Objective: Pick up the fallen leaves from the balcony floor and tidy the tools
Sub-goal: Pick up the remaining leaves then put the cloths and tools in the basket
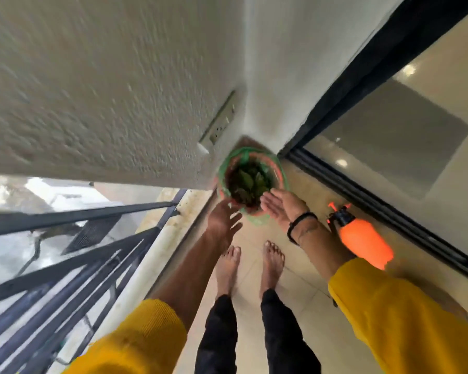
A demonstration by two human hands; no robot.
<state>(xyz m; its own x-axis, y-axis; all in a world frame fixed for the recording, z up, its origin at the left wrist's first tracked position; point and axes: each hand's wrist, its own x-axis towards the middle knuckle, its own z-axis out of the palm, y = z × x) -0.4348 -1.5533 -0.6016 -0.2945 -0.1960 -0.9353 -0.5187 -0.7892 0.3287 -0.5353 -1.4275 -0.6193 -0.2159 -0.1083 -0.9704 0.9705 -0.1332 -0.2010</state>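
Between both hands' fingers: bin (277, 168) of leaves (250, 182) | left hand (223, 218), right hand (280, 207) spread, empty | shake debris off above rim

Place: balcony of a home. Evidence: dark metal railing (73, 265) on my left with open air beyond; textured wall (106, 90) bearing a socket plate (222, 117); sliding glass door (389, 147) on my right; tiled floor (295, 306) under my bare feet (250, 268).

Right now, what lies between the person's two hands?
In the head view, the near rim of the green-lined bin of leaves shows between left hand and right hand.
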